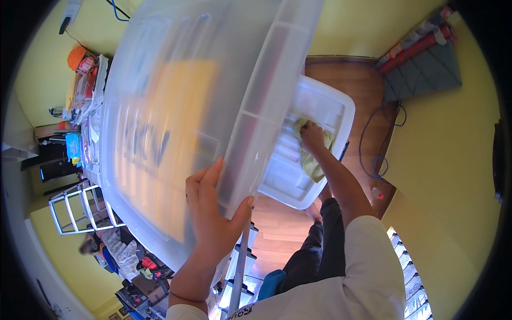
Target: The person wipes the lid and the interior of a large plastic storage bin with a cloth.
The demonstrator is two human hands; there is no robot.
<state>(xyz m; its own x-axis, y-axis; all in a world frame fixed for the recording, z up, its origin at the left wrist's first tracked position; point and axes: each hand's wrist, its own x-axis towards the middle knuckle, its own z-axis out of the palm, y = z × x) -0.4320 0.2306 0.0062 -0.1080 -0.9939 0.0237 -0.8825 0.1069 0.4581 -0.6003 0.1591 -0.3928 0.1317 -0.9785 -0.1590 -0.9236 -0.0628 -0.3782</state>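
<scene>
A large translucent plastic storage box [160,120] with a lid fills the middle and left of the view; blurred yellow contents show through it. On the rim of its lid rests my left hand [214,212], fingers on top and thumb over the edge. My right hand [313,136] grips a yellow-green cloth [314,166] and presses it on the ribbed face of a white plastic lid [294,188]. That lid lies lower down, to the right of the box, partly hidden behind it. What supports the lid cannot be seen.
A ladder [240,264] stands below the box, and a metal frame [86,212] is at left. Blue cable [362,140] trails over the wooden floor [276,216]. A grey panel and red roll [420,48] lean at the upper right. A person [94,244] is at lower left.
</scene>
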